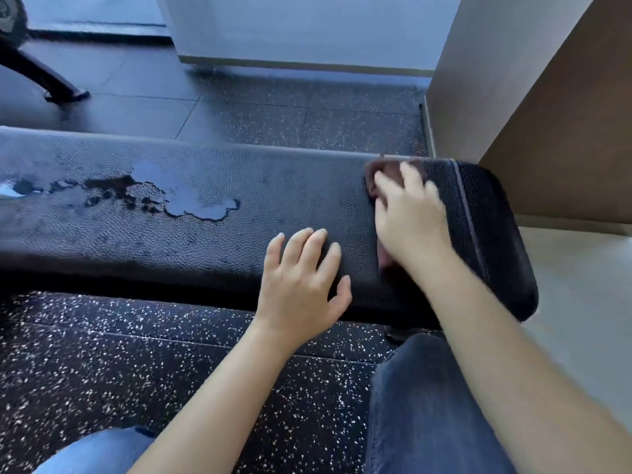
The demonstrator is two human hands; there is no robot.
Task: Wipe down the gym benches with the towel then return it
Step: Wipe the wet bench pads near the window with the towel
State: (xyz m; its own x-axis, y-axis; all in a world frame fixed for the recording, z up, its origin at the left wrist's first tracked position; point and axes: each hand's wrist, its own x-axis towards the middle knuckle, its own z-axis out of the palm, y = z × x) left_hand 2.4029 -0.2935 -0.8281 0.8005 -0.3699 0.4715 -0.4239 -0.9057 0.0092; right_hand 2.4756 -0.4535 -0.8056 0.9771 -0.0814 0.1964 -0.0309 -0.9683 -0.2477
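In the head view, the right hand (pixel 410 217), blurred, lies on the brown towel (pixel 384 171) at the bench's (pixel 239 234) right end, fingers seemingly spread flat to press it rather than clutch it. The left hand (pixel 301 285) rests flat on the pad with fingers relaxed, likely as a brace. A puddle (pixel 191 196) sits well to the left.

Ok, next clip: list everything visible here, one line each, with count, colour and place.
bench: one, black, across the middle.
puddle: one, clear, on the bench's left part.
towel: one, reddish brown, at the bench's right end.
floor: one, black with white specks, around the bench.
machine leg: one, black, top left.
wall: one, white, beyond the bench.
panel: one, brown, right of the bench.
jeans: two legs, blue, bottom.
left hand: one, fingers resting on the bench.
right hand: one, pressing the towel.
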